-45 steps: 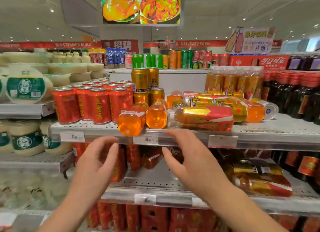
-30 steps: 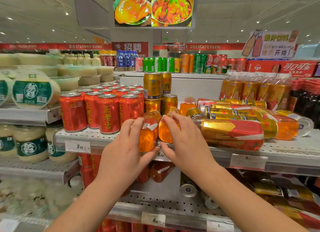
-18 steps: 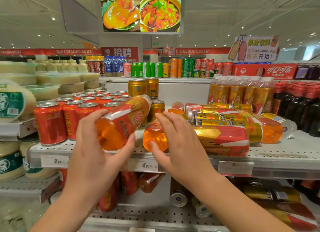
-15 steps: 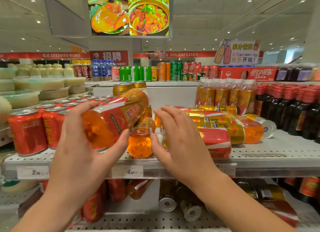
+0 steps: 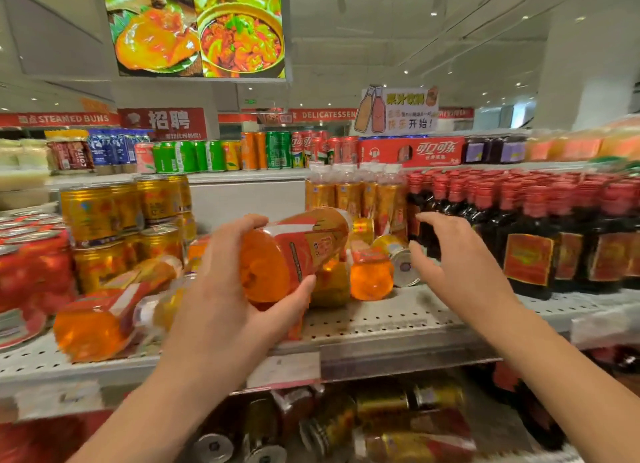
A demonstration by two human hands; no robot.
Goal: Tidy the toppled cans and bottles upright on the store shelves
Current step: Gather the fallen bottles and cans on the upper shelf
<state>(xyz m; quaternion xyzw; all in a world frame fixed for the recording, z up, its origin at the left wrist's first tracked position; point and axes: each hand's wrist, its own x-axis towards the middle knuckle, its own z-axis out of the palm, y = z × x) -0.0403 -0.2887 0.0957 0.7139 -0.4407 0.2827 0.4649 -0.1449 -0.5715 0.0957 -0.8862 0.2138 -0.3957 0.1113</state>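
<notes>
My left hand (image 5: 228, 300) grips an orange drink bottle (image 5: 294, 251) with a red and gold label, tilted with its base toward me, above the perforated white shelf (image 5: 374, 324). My right hand (image 5: 450, 265) hovers with its fingers spread and nothing in it, just right of a toppled gold can (image 5: 398, 258) and a short orange bottle (image 5: 370, 275). More orange bottles (image 5: 104, 317) lie on their sides at the left of the shelf. Upright orange bottles (image 5: 353, 196) stand at the back.
Stacked gold cans (image 5: 121, 216) and red cans (image 5: 31, 265) stand at the left. Dark bottles with red caps (image 5: 540, 234) fill the right of the shelf. Several cans and bottles (image 5: 346, 428) lie toppled on the lower shelf. Price tags (image 5: 284, 369) line the front edge.
My left hand has lifted the orange bottle off the shelf and carried it right. My right hand has left the lying bottles and moved right toward the dark bottles. The view has swung right.
</notes>
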